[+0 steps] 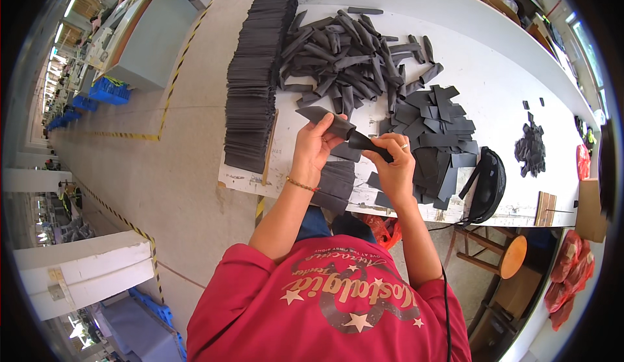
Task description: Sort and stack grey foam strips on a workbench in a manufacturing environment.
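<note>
Viewed from my remote station, 2 bare hands share a black piece (338, 126) at the middle of the frame, above the near edge of a white table (487, 69). The left hand (316, 144), palm turned up, pinches it between thumb and fingers, probably to support it from beneath; the right hand (394, 162) pinches its lower-right end, thumb against fingers, perhaps to keep the piece taut. I cannot tell whether this is 1 piece or 2 fitted together. It is held above the table, I judge, so that the fingers can work around it. At upper left of centre, a long row (260, 63) of black pieces is packed edge to edge, presumably to keep it orderly. Beside it, at upper centre, rolled tubes (341, 53) lie in a loose heap, where order seems to matter less. Flat pieces (432, 138) overlap right of centre, apparently within easy reach of the right hand; a flatter stack (335, 183) lies below the hands, near the table's edge.
</note>
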Demonstrator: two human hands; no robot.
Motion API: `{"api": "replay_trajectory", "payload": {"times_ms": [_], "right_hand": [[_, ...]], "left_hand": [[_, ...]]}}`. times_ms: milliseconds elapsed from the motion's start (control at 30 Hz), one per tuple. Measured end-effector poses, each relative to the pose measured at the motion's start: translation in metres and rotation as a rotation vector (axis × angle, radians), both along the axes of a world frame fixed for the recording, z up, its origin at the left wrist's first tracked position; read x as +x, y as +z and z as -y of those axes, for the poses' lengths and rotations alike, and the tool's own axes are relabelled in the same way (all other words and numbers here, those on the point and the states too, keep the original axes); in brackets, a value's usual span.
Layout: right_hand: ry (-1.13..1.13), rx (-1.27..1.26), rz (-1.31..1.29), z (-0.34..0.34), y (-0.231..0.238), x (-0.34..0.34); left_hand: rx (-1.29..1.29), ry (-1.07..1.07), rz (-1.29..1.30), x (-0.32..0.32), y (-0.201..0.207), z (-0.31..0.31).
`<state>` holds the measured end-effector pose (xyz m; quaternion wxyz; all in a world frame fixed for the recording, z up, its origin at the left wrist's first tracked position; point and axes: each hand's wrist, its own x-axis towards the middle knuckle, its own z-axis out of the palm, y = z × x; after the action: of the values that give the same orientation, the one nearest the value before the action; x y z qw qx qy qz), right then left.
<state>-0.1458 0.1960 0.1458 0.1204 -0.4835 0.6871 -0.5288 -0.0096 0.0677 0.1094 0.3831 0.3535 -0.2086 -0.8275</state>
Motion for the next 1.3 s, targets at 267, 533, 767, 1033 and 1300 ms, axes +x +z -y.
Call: {"api": "replay_trajectory", "payload": {"times_ms": [267,533,767,1033,1300], "right_hand": [[-0.060,-0.128,-0.330,0.008,-0.012,-0.002],[-0.133,-0.126,-0.457,0.015,-0.007,0.017],[0.025,0.006,-0.319,0.008,-0.009,0.039],[0.221,-0.030,-0.279,0.014,0.001,0.029],[0.324,0.020,-0.279,0.013,0.001,0.021]], "left_hand": [[-0.018,-0.037,-0.046,0.001,0.000,-0.006],[-0.307,0.075,0.059,-0.012,0.037,-0.036],[-0.313,-0.103,-0.235,-0.012,0.019,-0.023],[-0.185,-0.066,-0.262,-0.012,0.012,-0.036],[-0.229,-0.057,-0.314,-0.021,0.007,-0.048]]}}
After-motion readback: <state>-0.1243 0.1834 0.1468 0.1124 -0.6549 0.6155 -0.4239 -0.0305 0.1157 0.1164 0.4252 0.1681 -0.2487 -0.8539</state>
